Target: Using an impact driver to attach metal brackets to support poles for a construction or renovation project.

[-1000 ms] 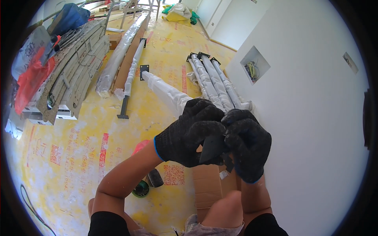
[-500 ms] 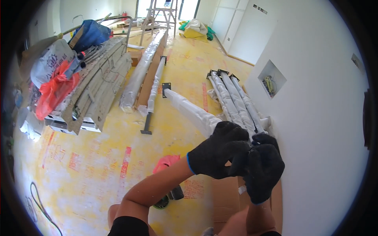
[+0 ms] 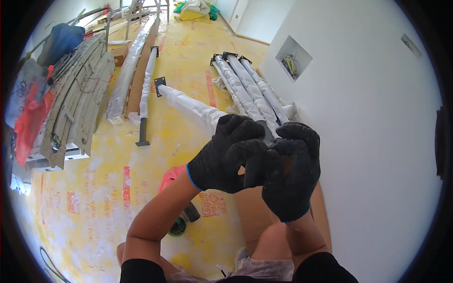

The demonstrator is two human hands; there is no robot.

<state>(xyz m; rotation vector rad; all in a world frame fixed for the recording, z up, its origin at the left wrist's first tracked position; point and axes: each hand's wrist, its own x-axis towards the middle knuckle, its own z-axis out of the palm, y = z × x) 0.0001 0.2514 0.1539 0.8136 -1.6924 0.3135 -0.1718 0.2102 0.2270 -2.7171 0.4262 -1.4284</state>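
Note:
My hands, both in black gloves, meet at the near end of a metal post wrapped in white film (image 3: 193, 107). A dark square plate with holes (image 3: 160, 87) caps the far end of that post. My left hand (image 3: 231, 153) is closed, its fingers curled over the post's near end. Beside it, my right hand (image 3: 293, 172) has bent fingers and thumb drawn together; what they pinch is hidden. Some bare dark grey metal (image 3: 269, 132) shows between the hands, and I cannot tell which post it belongs to. Several similar wrapped posts (image 3: 252, 89) lie just beyond.
A white wall (image 3: 368, 141) with a recessed wire box (image 3: 293, 59) rises at the right. Cardboard (image 3: 255, 212) lies below my hands. Another wrapped post (image 3: 147, 85) rests left of centre, near long film-wrapped lengths (image 3: 130, 70). Stacked boards (image 3: 78, 104) stand farther left.
The view has turned right and down, so the room sits farther left and higher. My hands stay at the post's near end; more dark grey metal shows between them.

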